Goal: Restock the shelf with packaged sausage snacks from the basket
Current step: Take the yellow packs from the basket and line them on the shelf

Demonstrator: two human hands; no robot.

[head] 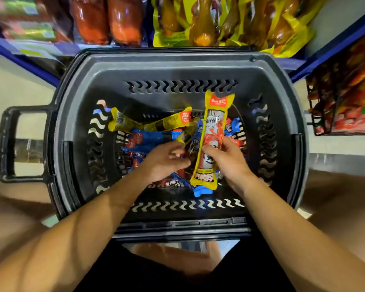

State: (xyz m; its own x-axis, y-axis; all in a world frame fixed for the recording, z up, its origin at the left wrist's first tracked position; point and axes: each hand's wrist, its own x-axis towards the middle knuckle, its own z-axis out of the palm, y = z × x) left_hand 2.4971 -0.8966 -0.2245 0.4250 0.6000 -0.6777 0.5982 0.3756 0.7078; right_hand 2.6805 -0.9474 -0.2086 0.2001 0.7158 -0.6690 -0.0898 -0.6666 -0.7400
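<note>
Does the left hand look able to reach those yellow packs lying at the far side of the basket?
Probably yes. The left hand is already inside the basket, and the yellow packs lie uncovered on top of the blue packs, with nothing between.

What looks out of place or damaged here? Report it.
Nothing looks damaged or spilled. The snack packs lie jumbled inside the basket, yellow and blue mixed. The right hand holds one yellow pack; the left hand reaches into the pile.
</note>
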